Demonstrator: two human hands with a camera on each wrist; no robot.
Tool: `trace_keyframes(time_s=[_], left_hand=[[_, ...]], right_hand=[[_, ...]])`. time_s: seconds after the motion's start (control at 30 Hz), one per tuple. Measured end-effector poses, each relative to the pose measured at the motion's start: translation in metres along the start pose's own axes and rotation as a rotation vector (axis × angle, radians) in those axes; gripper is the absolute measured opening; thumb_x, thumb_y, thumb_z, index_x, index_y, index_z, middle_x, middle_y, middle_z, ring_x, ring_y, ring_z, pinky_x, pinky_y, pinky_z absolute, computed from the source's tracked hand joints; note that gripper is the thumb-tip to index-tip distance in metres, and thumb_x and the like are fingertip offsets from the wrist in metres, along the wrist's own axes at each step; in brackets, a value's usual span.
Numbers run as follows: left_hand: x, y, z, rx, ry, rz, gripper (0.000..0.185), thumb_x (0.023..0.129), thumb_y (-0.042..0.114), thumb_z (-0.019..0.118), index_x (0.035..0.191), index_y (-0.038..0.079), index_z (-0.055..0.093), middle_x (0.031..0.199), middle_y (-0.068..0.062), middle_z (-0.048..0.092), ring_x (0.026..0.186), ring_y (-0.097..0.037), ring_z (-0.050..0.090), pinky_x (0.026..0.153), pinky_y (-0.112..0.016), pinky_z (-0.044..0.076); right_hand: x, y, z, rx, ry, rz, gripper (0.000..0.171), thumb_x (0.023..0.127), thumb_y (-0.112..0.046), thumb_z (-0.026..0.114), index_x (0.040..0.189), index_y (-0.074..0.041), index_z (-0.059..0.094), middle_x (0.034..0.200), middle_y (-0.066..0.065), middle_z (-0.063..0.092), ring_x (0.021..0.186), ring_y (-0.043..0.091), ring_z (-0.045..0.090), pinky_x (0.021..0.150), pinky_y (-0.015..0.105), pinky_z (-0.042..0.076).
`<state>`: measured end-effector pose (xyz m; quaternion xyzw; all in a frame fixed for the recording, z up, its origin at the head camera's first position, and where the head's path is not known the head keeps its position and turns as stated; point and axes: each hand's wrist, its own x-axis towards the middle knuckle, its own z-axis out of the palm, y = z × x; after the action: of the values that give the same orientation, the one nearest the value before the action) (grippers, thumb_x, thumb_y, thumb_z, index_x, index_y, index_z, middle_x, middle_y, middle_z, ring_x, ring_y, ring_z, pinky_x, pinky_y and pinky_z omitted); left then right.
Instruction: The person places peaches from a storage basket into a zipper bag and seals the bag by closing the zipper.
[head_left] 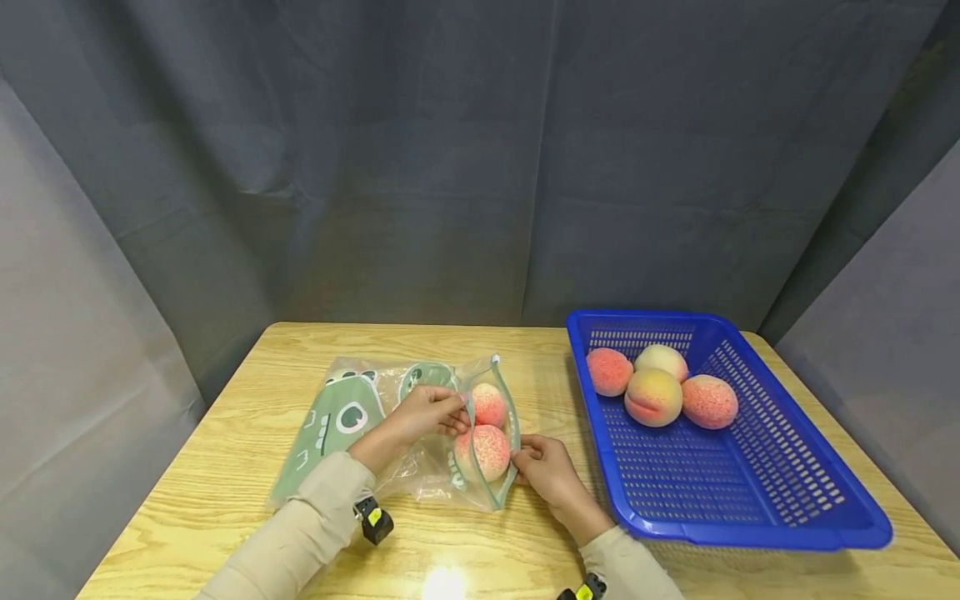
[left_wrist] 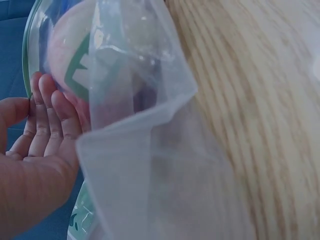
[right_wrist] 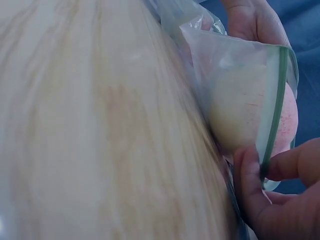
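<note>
Zip bag [head_left: 390, 433], clear plastic with a green cartoon print and a green zip strip, lies flat on the wooden tabletop [head_left: 225, 492] with its open mouth turned toward the blue basket [head_left: 757, 500]. Two peaches [head_left: 486, 429] sit inside it, just behind the mouth, one beside the other. Left hand [head_left: 420, 415] pinches the upper lip of the mouth between thumb and curled fingers, while the right hand [head_left: 546, 469] pinches the lower corner of the zip strip at the near end; the right wrist view shows the thumb and forefinger closed on the green strip [right_wrist: 272, 125]. Well to the right, the basket stands on the tabletop with four more peaches [head_left: 660, 387] clustered at its far end.
</note>
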<state>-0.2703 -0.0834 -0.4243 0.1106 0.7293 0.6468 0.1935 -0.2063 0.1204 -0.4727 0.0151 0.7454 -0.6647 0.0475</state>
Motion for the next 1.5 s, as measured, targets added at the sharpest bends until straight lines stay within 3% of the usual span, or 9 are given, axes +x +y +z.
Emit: trace_keyframes(time_s=[0.33, 0.6, 0.9, 1.17, 1.33, 1.5], left_hand=[[-0.001, -0.005, -0.01, -0.06, 0.021, -0.002, 0.02, 0.098, 0.01, 0.052, 0.094, -0.007, 0.062, 0.071, 0.0, 0.065, 0.064, -0.008, 0.062, 0.064, -0.021, 0.055], [-0.009, 0.01, -0.028, -0.069, 0.103, -0.032, 0.022, 0.098, 0.012, 0.05, 0.084, 0.001, 0.062, 0.074, -0.002, 0.061, 0.068, -0.01, 0.059, 0.067, -0.022, 0.054], [-0.028, 0.041, -0.06, -0.099, 0.113, 0.052, 0.027, 0.101, 0.014, 0.046, 0.079, 0.009, 0.06, 0.073, 0.001, 0.06, 0.066, -0.008, 0.058, 0.066, -0.021, 0.053], [-0.05, 0.082, -0.086, -0.107, 0.17, 0.137, 0.027, 0.1, 0.018, 0.049, 0.076, 0.013, 0.061, 0.072, 0.003, 0.058, 0.066, -0.008, 0.057, 0.068, -0.021, 0.054], [-0.065, 0.111, -0.096, -0.173, 0.208, 0.224, 0.029, 0.099, 0.017, 0.05, 0.074, 0.014, 0.064, 0.071, 0.003, 0.06, 0.065, -0.008, 0.057, 0.066, -0.021, 0.053], [-0.075, 0.129, -0.104, -0.199, 0.219, 0.303, 0.03, 0.1, 0.016, 0.05, 0.075, 0.011, 0.065, 0.071, 0.002, 0.061, 0.065, -0.009, 0.059, 0.066, -0.021, 0.053]], right_hand=[[-0.001, -0.006, 0.006, 0.052, 0.023, 0.021, 0.027, 0.093, 0.004, 0.053, 0.117, 0.016, 0.056, 0.085, 0.013, 0.066, 0.076, 0.016, 0.065, 0.067, 0.027, 0.058], [0.001, -0.022, 0.012, 0.075, 0.018, 0.012, 0.03, 0.094, 0.001, 0.053, 0.122, 0.014, 0.055, 0.087, 0.018, 0.066, 0.075, 0.018, 0.066, 0.071, 0.033, 0.058], [-0.002, -0.049, 0.026, 0.169, -0.047, -0.031, 0.032, 0.096, 0.001, 0.051, 0.125, 0.014, 0.053, 0.089, 0.015, 0.066, 0.076, 0.017, 0.066, 0.073, 0.029, 0.057], [-0.007, -0.081, 0.043, 0.269, -0.172, -0.089, 0.035, 0.097, -0.003, 0.05, 0.129, 0.011, 0.05, 0.11, 0.022, 0.06, 0.084, 0.013, 0.063, 0.078, 0.023, 0.055], [-0.01, -0.103, 0.053, 0.31, -0.233, -0.152, 0.034, 0.098, -0.003, 0.05, 0.128, 0.011, 0.051, 0.102, 0.013, 0.06, 0.085, 0.014, 0.063, 0.082, 0.028, 0.055], [-0.011, -0.117, 0.056, 0.299, -0.2, -0.194, 0.03, 0.097, -0.003, 0.05, 0.125, 0.007, 0.056, 0.093, 0.009, 0.059, 0.083, 0.015, 0.062, 0.083, 0.033, 0.056]])
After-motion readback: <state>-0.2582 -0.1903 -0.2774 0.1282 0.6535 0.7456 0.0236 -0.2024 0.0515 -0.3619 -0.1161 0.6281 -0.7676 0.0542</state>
